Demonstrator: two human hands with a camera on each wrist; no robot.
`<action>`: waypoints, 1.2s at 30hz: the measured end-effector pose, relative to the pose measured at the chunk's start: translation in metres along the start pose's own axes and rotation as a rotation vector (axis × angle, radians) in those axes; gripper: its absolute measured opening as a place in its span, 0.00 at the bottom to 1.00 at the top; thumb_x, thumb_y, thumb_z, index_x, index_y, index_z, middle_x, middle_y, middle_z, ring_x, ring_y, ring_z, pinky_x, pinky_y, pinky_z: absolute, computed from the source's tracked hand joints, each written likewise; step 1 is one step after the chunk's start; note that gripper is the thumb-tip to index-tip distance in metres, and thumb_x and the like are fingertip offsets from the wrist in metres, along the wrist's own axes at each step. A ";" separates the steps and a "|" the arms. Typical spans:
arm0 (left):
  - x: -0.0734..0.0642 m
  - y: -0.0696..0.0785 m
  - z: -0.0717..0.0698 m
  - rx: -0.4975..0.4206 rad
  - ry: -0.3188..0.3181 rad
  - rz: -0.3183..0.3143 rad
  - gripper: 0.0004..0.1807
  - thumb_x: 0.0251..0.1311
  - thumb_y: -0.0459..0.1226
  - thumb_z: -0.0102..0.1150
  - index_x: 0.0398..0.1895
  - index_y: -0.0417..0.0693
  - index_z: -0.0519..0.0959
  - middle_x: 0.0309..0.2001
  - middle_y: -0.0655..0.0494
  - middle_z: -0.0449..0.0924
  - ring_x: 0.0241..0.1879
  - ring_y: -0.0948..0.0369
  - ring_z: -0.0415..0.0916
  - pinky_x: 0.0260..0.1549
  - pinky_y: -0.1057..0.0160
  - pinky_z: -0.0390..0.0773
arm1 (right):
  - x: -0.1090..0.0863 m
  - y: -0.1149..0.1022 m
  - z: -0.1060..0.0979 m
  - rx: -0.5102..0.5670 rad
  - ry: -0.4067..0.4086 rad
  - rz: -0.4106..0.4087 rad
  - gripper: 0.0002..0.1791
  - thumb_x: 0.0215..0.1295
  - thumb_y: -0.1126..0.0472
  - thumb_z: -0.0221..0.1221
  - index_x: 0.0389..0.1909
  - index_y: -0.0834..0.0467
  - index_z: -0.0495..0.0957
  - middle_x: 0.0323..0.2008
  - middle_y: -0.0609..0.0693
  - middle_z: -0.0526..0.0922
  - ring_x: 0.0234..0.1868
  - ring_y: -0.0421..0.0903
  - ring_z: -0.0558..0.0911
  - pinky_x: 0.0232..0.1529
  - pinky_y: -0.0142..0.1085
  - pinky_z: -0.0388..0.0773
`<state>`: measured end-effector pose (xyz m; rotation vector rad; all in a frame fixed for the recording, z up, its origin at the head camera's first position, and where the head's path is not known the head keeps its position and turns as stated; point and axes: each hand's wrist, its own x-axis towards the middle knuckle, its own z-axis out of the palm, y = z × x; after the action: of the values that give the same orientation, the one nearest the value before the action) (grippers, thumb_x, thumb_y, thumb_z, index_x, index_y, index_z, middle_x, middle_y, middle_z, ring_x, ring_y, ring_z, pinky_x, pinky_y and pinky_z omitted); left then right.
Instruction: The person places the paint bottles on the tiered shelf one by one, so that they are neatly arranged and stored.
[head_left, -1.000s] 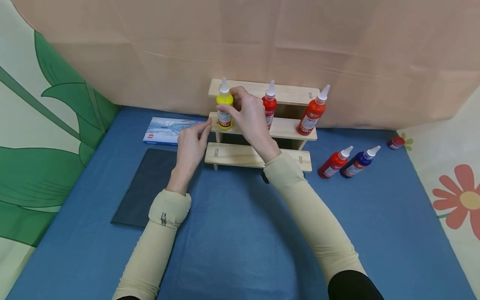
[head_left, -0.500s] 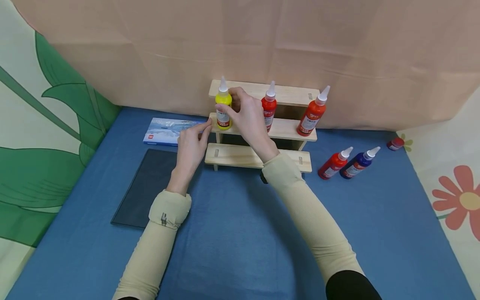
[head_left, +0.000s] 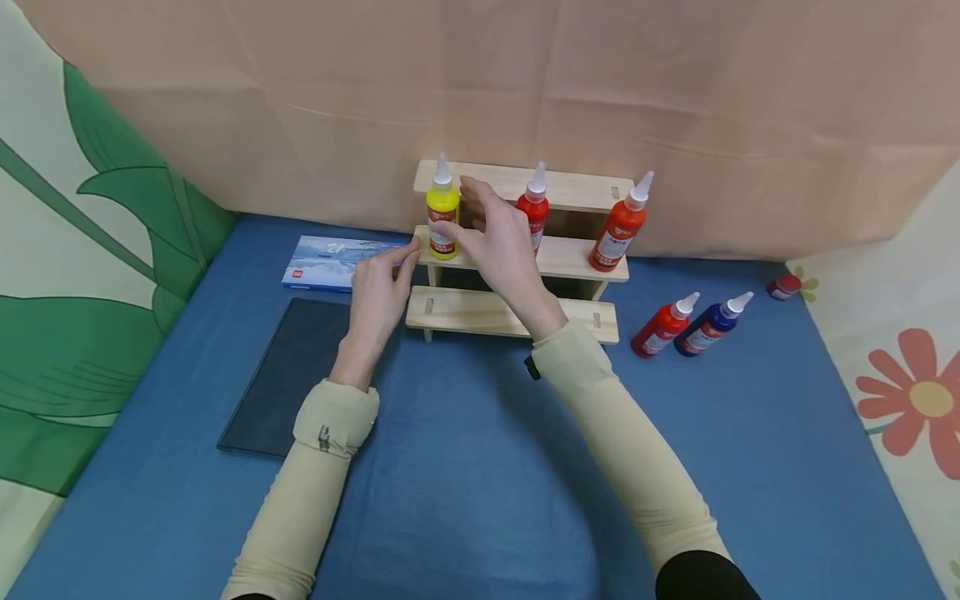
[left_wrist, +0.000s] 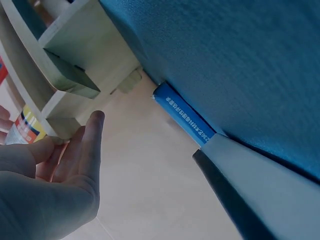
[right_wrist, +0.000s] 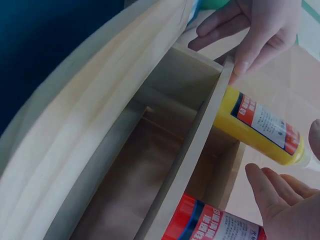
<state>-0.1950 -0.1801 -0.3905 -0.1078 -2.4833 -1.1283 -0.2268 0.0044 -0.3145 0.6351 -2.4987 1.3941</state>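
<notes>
A three-step wooden display stand (head_left: 480, 311) stands against the back. On the left end of its middle step a yellow paint bottle (head_left: 442, 204) with a white nozzle is upright. My left hand (head_left: 377, 296) pinches the left end of that step between thumb and fingers. Around the yellow bottle my right hand (head_left: 504, 246) is spread, the thumb in front; in the right wrist view a gap shows between its fingers (right_wrist: 272, 187) and the bottle. A red paint bottle (head_left: 533, 210), partly behind the right hand, and an orange-red paint bottle (head_left: 619, 235) share the step.
Right of the stand, a red bottle (head_left: 660, 327) and a dark blue bottle (head_left: 708, 328) lean close together. A small red-lidded jar (head_left: 784, 287) sits farther right. To the left are a blue-white box (head_left: 322, 260) and a dark flat board (head_left: 285, 375).
The yellow bottle has shifted slightly left on the step. My right fingers have loosened and come away from it. The left hand keeps its hold on the step's end.
</notes>
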 end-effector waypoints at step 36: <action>0.001 0.000 0.002 0.016 0.009 -0.011 0.17 0.80 0.35 0.59 0.65 0.40 0.84 0.58 0.40 0.86 0.42 0.43 0.89 0.38 0.45 0.83 | -0.070 0.009 -0.063 0.154 0.200 -0.020 0.29 0.67 0.61 0.75 0.67 0.61 0.81 0.62 0.54 0.86 0.60 0.47 0.86 0.59 0.44 0.83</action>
<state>-0.1964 -0.1788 -0.3910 -0.0843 -2.4871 -1.1104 -0.1711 0.0808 -0.3147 0.5186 -2.2417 1.5698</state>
